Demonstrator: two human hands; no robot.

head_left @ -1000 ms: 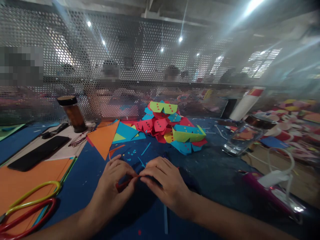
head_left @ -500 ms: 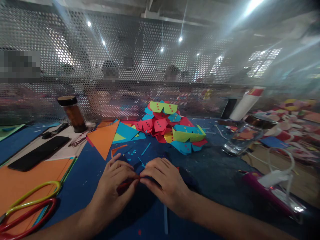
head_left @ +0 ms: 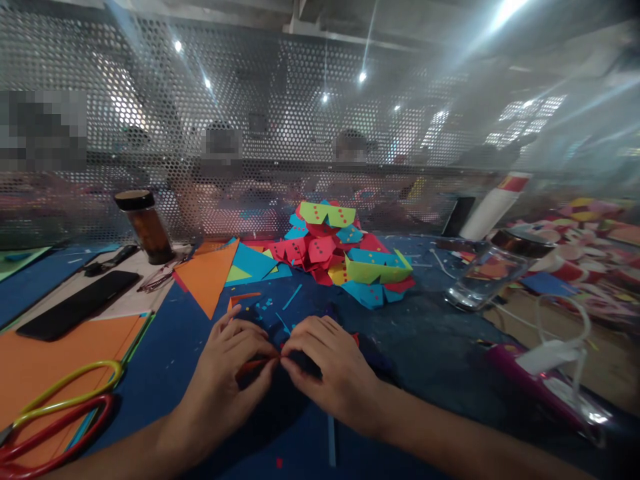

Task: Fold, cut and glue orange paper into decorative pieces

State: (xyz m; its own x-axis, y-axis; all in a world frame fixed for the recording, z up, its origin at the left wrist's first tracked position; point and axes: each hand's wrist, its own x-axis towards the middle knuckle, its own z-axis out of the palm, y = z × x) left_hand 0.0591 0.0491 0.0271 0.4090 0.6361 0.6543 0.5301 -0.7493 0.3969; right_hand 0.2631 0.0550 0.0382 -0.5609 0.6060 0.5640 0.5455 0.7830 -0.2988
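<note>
My left hand (head_left: pixel 235 367) is closed, thumb and fingers pinching a folded strip of orange paper (head_left: pixel 253 366) that shows inside its palm. An orange end of paper (head_left: pixel 243 296) also sticks up behind its fingers. Meeting it at the fingertips is my right hand (head_left: pixel 327 363), likewise pinched; what lies between its fingers is mostly hidden, though it seems to be the same paper. Small blue paper scraps (head_left: pixel 265 305) and a thin blue strip (head_left: pixel 292 297) lie just beyond the hands. Another blue strip (head_left: pixel 332 443) rests on the blue table below my right hand.
Folded, dotted paper pieces (head_left: pixel 325 250) are heaped ahead. Orange triangular paper (head_left: pixel 213 273) lies left of them. At left are scissors (head_left: pixel 65 400), a phone (head_left: pixel 80 303) and a brown jar (head_left: pixel 145 227). A glass bottle (head_left: pixel 490 270) and a purple device with cable (head_left: pixel 545 383) stand right.
Both hands stay nearly in place, still pinching. The orange paper in my left hand has shifted slightly, and its upper end sits a little further right.
</note>
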